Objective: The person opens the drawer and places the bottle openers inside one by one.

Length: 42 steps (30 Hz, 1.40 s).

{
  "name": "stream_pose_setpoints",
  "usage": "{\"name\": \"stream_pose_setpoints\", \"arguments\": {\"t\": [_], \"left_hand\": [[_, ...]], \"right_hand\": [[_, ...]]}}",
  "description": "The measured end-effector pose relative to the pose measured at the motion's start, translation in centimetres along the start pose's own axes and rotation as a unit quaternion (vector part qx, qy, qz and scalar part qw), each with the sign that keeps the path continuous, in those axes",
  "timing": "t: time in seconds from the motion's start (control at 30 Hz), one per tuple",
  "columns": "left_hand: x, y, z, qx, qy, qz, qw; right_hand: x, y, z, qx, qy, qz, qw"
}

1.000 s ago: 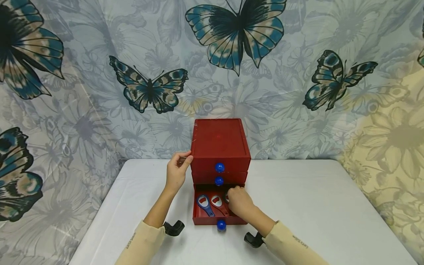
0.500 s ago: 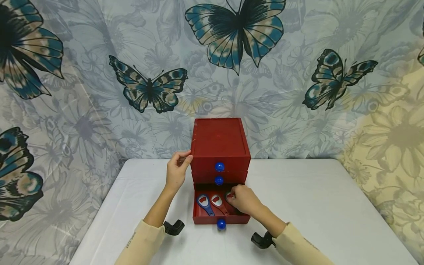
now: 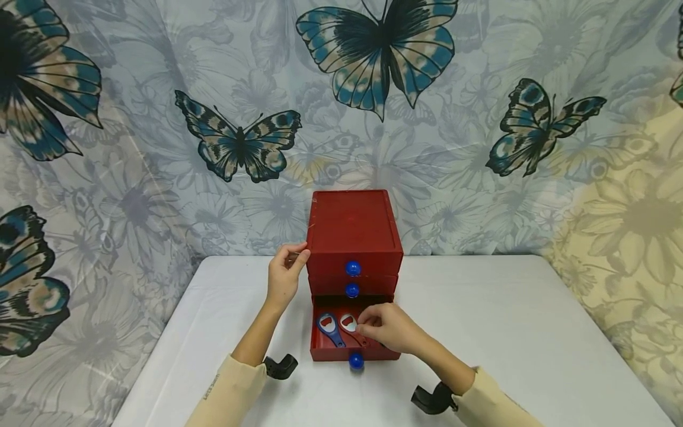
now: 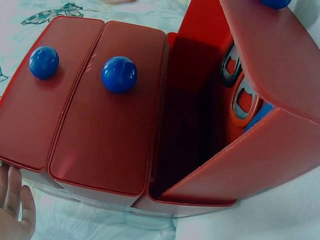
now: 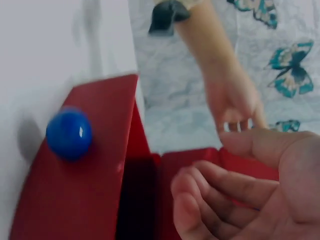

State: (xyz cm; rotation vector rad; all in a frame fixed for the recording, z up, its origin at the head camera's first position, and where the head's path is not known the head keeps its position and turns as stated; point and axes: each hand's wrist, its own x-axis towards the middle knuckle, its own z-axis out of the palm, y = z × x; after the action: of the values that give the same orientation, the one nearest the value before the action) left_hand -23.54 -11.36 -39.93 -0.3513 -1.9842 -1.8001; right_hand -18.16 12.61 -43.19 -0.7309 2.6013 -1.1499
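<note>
A red drawer cabinet [image 3: 352,222] has its lowest drawer [image 3: 376,354] pulled out. Inside lie a blue bottle opener [image 3: 332,331] and a red bottle opener [image 3: 360,338] side by side. The left wrist view also shows a dark bottle opener [image 4: 229,81] in the same row; in the head view the right hand covers it. My right hand [image 3: 393,327] hovers over the drawer's right half, fingers loosely bent, with nothing visible between them in the right wrist view. My left hand [image 3: 284,279] rests its fingertips against the cabinet's left side.
Two closed drawers with blue knobs [image 3: 353,268] sit above the pulled-out one, whose own blue knob [image 3: 356,360] faces the person. The cabinet stands on a white-covered table [image 3: 496,320]. Behind it hangs a butterfly-print cloth [image 3: 427,178].
My right hand has come away from the dark opener, shifting slightly toward the person, and its fingers have loosened. The left hand and the drawer stay where they were.
</note>
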Motion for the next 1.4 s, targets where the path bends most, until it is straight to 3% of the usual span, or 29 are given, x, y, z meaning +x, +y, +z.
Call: {"name": "stream_pose_setpoints", "arguments": {"t": [0.13, 0.27, 0.4, 0.67, 0.83, 1.03, 1.4], "left_hand": [[0.0, 0.0, 0.1, -0.001, 0.0, -0.002, 1.0], [0.0, 0.1, 0.1, 0.0, -0.001, -0.002, 1.0], [0.0, 0.1, 0.0, 0.002, -0.003, -0.002, 1.0], [0.0, 0.2, 0.0, 0.003, -0.001, -0.002, 1.0], [-0.1, 0.1, 0.1, 0.003, -0.003, -0.003, 1.0], [-0.1, 0.0, 0.0, 0.003, -0.003, -0.007, 1.0], [-0.1, 0.1, 0.2, -0.003, -0.001, -0.001, 1.0]], "right_hand": [[-1.0, -0.5, 0.7, 0.065, -0.084, -0.006, 0.9944], [-2.1, -0.1, 1.8, 0.122, -0.164, 0.018, 0.9787], [-2.8, 0.8, 2.9, 0.15, -0.194, 0.054, 0.9678], [-3.5, 3.0, 5.1, 0.162, -0.117, 0.135, 0.9703], [-3.7, 3.8, 6.7, 0.189, -0.065, 0.171, 0.9648], [-3.6, 3.7, 8.2, 0.23, -0.031, 0.188, 0.9542], [-3.5, 3.3, 9.1, 0.261, 0.012, 0.185, 0.9474]]}}
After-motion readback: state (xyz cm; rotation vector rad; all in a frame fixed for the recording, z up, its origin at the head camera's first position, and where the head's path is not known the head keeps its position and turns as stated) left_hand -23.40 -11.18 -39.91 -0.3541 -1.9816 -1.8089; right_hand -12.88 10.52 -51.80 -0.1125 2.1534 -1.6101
